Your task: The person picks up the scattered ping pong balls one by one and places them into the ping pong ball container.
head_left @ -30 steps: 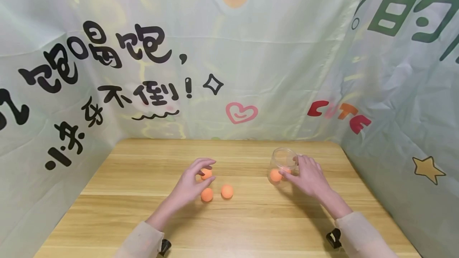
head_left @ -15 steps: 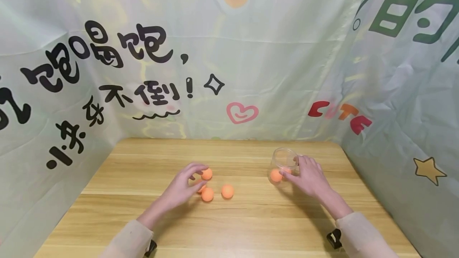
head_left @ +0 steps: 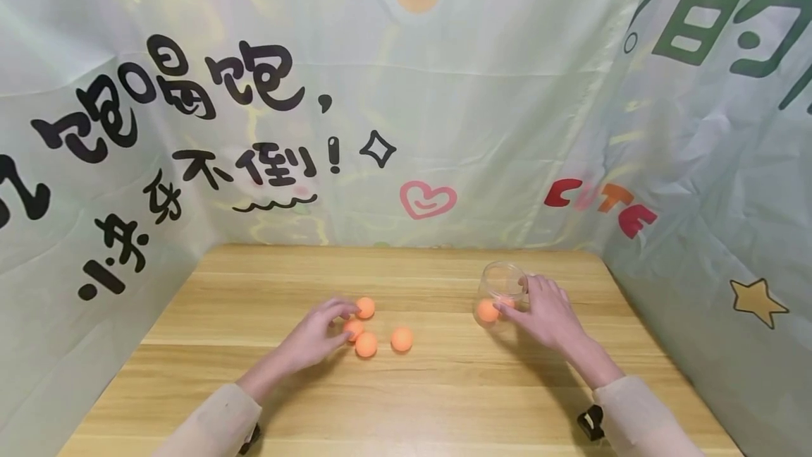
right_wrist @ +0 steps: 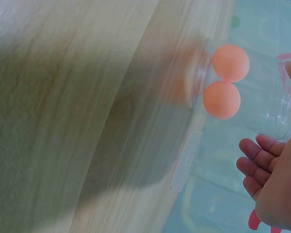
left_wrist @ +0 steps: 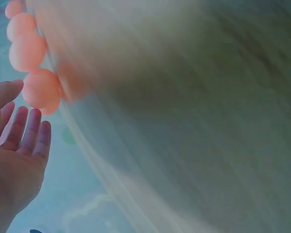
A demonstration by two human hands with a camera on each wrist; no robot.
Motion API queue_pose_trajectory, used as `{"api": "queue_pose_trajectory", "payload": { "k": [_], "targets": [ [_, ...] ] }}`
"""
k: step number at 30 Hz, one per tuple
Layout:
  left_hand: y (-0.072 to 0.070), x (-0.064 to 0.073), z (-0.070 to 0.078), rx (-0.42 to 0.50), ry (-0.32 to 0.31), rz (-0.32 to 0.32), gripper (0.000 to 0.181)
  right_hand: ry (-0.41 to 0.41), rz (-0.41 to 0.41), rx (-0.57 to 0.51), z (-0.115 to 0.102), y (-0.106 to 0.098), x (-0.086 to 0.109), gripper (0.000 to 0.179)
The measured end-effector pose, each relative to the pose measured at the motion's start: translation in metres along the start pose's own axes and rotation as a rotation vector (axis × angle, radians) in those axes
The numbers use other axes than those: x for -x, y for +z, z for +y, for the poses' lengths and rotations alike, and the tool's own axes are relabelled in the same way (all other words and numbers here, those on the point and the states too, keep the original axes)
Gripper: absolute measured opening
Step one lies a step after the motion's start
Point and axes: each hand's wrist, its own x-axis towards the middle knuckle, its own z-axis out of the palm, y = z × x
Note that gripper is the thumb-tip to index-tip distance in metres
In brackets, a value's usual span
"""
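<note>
Several plain orange balls, ping-pong sized, lie on the wooden table: a back ball (head_left: 365,307), a left ball (head_left: 354,331), a front ball (head_left: 366,345) and a right ball (head_left: 402,339). My left hand (head_left: 315,333) is beside the left ball, thumb and fingers spread around it. In the left wrist view the fingers (left_wrist: 31,133) look relaxed and the nearest ball (left_wrist: 40,88) sits just past them; contact is unclear. With thumb and fingers, my right hand (head_left: 550,312) holds a clear jar (head_left: 503,275) standing upright. Inside it are two orange balls (right_wrist: 230,63).
Printed cloth (head_left: 355,217) hangs behind the table (head_left: 444,407) and along both sides. A flat, pale, rounded piece (right_wrist: 185,160) lies near the jar in the right wrist view; its kind is unclear. Black straps (head_left: 591,422) sit at the wrists.
My left hand has drawn back to the left and toward me, away from the back ball. The left ball, hidden earlier, now shows. My right hand and the jar have stayed put.
</note>
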Motion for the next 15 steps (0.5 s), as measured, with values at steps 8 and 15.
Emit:
{"api": "queue_pose_trajectory", "payload": {
  "k": [8,15],
  "targets": [
    [0.0023,0.0013,-0.0074,-0.012,-0.022,-0.04,0.039,-0.004,0.006,0.008,-0.0004,0.0011,0.0,0.086],
    [0.0036,0.0,-0.0096,-0.036,-0.05,-0.062,0.036,-0.005,0.01,0.014,0.0012,0.0016,0.0007,0.085]
  ]
}}
